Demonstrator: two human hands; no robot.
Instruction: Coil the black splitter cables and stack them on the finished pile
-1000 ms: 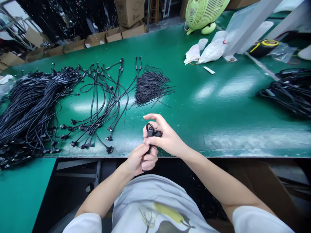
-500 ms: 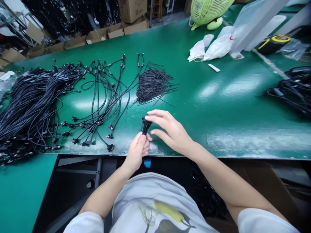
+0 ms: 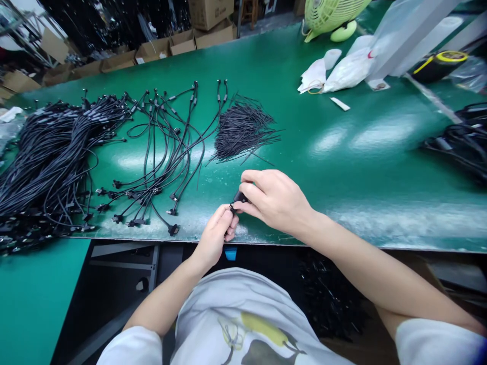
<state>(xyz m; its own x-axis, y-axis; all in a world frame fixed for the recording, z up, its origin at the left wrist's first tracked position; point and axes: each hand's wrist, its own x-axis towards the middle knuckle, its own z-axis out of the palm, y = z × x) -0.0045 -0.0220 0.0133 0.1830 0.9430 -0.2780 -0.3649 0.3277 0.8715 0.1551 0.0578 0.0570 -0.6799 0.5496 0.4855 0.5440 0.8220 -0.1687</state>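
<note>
At the bottom of the frame two bare forearms rise from white sleeves and meet over the near edge of the green table (image 3: 342, 167). Between them is one folded cable (image 3: 239, 197), black and small, just below the centre of the frame and above the table's front edge.

The left hand (image 3: 218, 230) points up, and its thumb and fingertips are pinched tight on the cable's lower end. The right hand (image 3: 276, 200) comes in from the right with the knuckles up, its fingers curled closed over the cable's upper part and hiding most of it.

Further back, left of centre, a spread of loose cables (image 3: 163, 152) lies fanned on the table, too tangled to count. One large heap of cables (image 3: 49, 152) fills the left edge. One pile of thin black ties (image 3: 241, 129) sits above the hands, just right of the spread. A second heap, the dark cables (image 3: 460, 144), lies at the right edge.

At the upper right are a few white bags (image 3: 342, 71), one yellow-and-black roll (image 3: 437, 63) and one green fan (image 3: 331, 15). Several cardboard boxes (image 3: 182, 43) line the far side at the top.
</note>
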